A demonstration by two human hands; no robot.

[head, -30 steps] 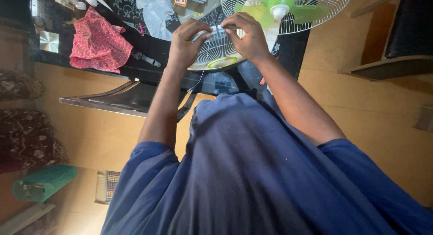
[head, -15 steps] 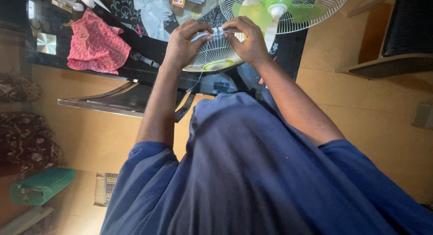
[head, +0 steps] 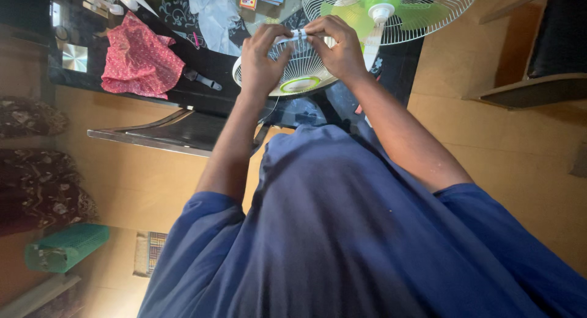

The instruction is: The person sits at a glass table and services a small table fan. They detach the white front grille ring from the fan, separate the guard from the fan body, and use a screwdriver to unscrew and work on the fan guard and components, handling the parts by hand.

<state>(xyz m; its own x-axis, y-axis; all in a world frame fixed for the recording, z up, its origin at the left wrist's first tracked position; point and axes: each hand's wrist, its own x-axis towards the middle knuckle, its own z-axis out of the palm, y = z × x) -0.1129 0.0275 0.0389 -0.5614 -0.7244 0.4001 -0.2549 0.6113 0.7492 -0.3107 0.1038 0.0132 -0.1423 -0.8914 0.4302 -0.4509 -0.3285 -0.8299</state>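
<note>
My left hand (head: 262,60) and my right hand (head: 340,48) meet over the black table (head: 202,67), and both pinch a small white piece (head: 298,35) between their fingertips. Directly beneath the hands lies a loose white fan grille (head: 299,73) with a green-ringed centre. Just beyond my right hand stands the fan (head: 391,12) with its green blades and white rear guard. My blue shirt fills the lower part of the view.
A red dotted cloth (head: 139,60) lies on the table at the left, with white fabric (head: 211,18) and small tools near it. A metal shelf (head: 165,131) runs below the table edge. A green basket (head: 67,246) sits on the floor at the lower left and a dark chair (head: 550,55) stands at the right.
Both hands stay together on the small white piece above the grille, with only slight finger movement. The view has shifted a little.
</note>
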